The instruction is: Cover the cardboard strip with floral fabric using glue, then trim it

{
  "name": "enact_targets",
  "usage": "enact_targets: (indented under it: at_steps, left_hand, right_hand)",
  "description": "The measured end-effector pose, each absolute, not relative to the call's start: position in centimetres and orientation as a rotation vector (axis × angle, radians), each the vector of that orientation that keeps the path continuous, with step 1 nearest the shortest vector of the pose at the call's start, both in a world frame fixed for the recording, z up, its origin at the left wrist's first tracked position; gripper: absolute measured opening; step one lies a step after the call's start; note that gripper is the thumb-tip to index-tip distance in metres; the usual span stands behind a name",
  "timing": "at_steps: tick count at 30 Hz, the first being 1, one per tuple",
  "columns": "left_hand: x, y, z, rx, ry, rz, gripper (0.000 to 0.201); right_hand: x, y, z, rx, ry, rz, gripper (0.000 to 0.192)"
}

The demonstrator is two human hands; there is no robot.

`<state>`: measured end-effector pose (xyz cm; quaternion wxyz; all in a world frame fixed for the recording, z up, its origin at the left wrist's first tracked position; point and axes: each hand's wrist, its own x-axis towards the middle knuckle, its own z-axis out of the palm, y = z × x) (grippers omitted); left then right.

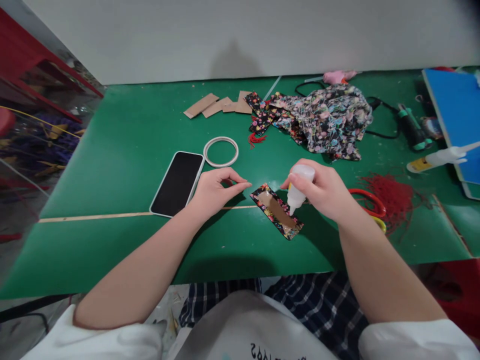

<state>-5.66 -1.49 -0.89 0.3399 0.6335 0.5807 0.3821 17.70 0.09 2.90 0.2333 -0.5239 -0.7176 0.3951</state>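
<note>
My right hand (318, 185) grips a white glue bottle (297, 192), tilted with its nozzle pointing down. The nozzle tip is at the right part of a small rectangular piece of cardboard edged with black floral fabric (276, 210). Clear, shiny patches show on the fabric edges, and the piece lies flat on the green table. Just left of it, my left hand (221, 187) has thumb and forefinger pinched together; whether anything small is between them cannot be made out. Beside that hand lies a phone (178, 184) with a dark screen, and behind it a roll of tape (205, 151).
Cardboard strips (202, 106) and a heap of floral fabric (326, 117) lie at the back of the green table (127, 150). On the right are red threads (393, 200), red-handled scissors (371, 197), a green-black tool (412, 127), another glue bottle (431, 160) and a blue board (455, 110).
</note>
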Motion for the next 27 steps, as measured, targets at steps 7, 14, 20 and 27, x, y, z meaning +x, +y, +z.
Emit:
enact_targets:
  at_steps: [7,14,20,27]
  left_hand:
    - [-5.63,-1.51,-0.98,1.718,1.432,0.951,0.020]
    - [-5.81,-1.56,-1.61,1.596,1.311,0.974,0.024]
    - [-5.80,-1.59,-1.53,1.481,1.205,0.999,0.030]
    - [-5.67,-1.39,-1.23,1.534,1.124,1.132,0.008]
  right_hand:
    - [17.48,0.12,3.04,-1.458,-1.982,1.061,0.045]
    - [17.53,0.16,2.98,-1.482,-2.015,1.033,0.045]
    - [17.43,0.14,3.03,-1.499,-2.031,1.017,0.046]
    - [17.38,0.13,2.99,-1.500,-2.051,0.993,0.045]
